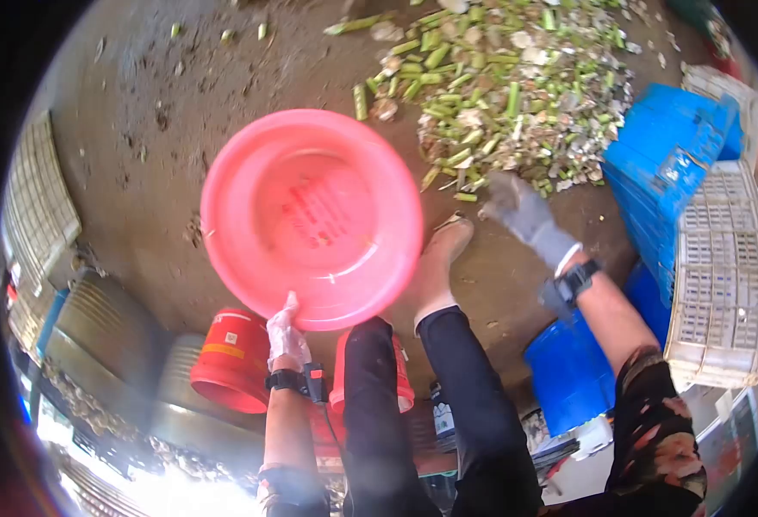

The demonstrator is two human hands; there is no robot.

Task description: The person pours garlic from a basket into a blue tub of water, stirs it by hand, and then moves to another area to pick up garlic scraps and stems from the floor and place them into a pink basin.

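A pink plastic basin, with a few small bits inside, is tilted over the floor. My left hand, in a thin whitish glove, grips its near rim with the thumb on top. My right hand, in a grey glove, is held out to the right of the basin, near the lower edge of a pile of green stem pieces and pale scraps. Its fingers are smeared by motion, so their shape and anything in them cannot be made out.
Red buckets stand near my legs, and large ribbed containers are at lower left. Blue crates, a white slatted crate and a blue bucket are on the right. Another slatted crate stands at far left.
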